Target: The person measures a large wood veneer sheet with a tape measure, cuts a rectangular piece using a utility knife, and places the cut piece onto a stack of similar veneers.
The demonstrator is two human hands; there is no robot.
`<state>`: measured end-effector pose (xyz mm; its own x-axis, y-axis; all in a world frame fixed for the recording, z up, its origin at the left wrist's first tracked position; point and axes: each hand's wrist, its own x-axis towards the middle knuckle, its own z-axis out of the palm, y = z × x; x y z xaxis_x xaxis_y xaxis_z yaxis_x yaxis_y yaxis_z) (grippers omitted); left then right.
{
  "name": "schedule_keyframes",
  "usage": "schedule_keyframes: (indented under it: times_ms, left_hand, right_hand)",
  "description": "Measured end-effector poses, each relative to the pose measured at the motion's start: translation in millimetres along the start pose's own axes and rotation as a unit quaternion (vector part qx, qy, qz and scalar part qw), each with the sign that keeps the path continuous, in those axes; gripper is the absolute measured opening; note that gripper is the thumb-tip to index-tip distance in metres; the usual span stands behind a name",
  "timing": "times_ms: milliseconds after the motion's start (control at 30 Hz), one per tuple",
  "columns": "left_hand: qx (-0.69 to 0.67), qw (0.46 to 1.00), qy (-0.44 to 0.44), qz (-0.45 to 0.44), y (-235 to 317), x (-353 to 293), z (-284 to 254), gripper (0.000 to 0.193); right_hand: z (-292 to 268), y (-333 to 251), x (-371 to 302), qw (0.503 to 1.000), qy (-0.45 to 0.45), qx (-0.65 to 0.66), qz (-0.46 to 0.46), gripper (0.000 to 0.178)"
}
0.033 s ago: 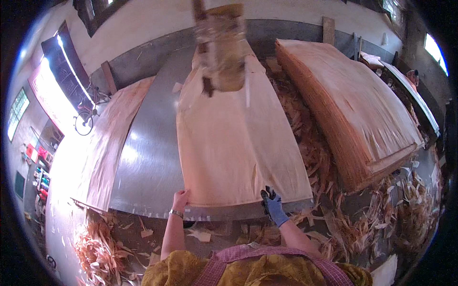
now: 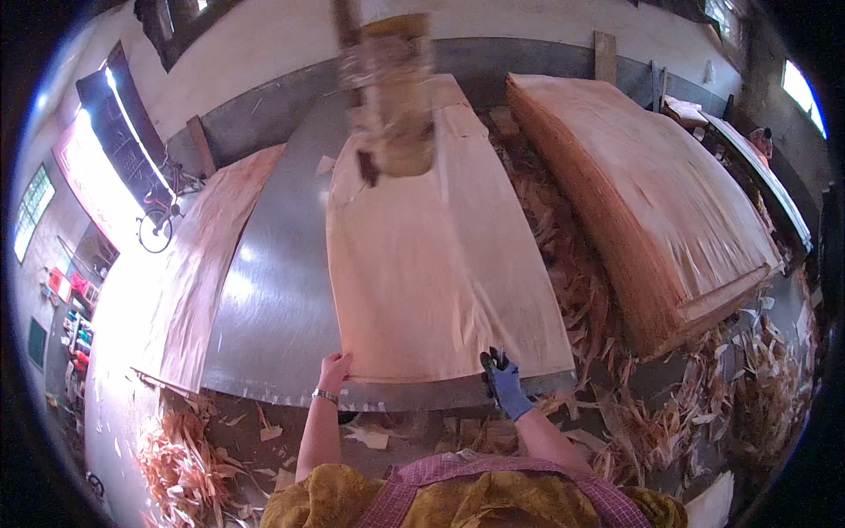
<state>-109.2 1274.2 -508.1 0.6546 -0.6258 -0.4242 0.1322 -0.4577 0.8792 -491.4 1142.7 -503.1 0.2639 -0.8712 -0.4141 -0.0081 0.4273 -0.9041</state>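
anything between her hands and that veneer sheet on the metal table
Nothing visible. The bare left hand and the blue-gloved right hand are both already at the near edge of the veneer sheet on the metal table; no scrap lies between them.

Centre of frame: thin, matt, pale wood veneer sheet (image 2: 440,264) on a smooth, glossy sheet-metal worktop (image 2: 273,290). Right: stack of rough-edged veneer (image 2: 651,202). Lower centre: right hand (image 2: 503,380) in a blue knitted cloth glove; left hand (image 2: 334,370) bare, with a metal wristband (image 2: 324,396).
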Motion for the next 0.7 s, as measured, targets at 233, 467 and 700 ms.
schedule_keyframes:
  times_ms: [233,467,700]
  left_hand:
    - [0.068,0.994,-0.069,0.056,51.0,-7.3,146.4,0.026]
    - [0.082,0.982,-0.141,0.096,116.6,-85.5,405.0,0.027]
    - [0.094,0.962,-0.223,0.125,178.7,-163.8,649.8,0.030]
  right_hand:
    - [-138.5,-100.5,-7.3,0.970,-0.064,0.212,0.099,0.024]
    - [-398.8,-180.1,13.8,0.968,-0.042,0.244,0.040,0.024]
    - [-638.0,-284.7,11.7,0.969,-0.039,0.243,0.014,0.031]
